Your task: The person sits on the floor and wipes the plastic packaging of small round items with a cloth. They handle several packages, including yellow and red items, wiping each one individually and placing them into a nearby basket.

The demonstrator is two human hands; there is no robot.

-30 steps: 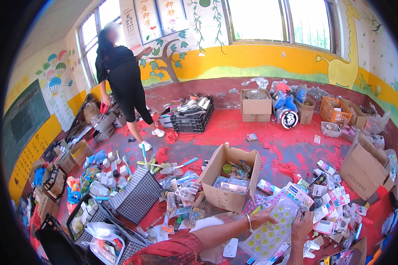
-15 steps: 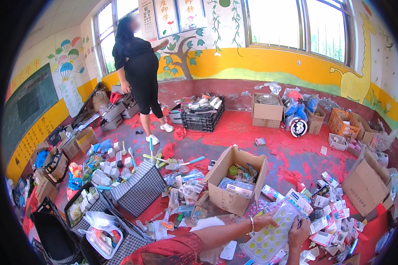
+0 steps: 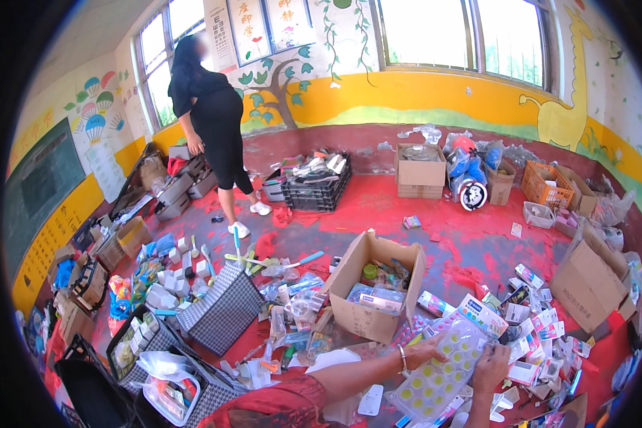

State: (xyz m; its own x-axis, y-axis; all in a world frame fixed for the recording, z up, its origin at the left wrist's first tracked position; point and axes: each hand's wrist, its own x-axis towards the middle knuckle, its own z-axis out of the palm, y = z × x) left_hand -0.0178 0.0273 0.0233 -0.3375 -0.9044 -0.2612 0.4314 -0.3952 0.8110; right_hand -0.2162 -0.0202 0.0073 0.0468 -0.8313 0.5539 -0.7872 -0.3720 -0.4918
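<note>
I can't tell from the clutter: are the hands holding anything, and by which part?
Both hold a clear plastic tray with yellow-green round pockets: the left hand grips its upper left edge, the right hand its right edge.

One camera only, worn on the person's head, tilted down and forward across the red floor (image 3: pixel 435 214). Nearest, at the lower edge, come the left hand (image 3: pixel 426 351) and right hand (image 3: pixel 491 367); the far window wall (image 3: pixel 435 93) bends (fisheye rim).
</note>
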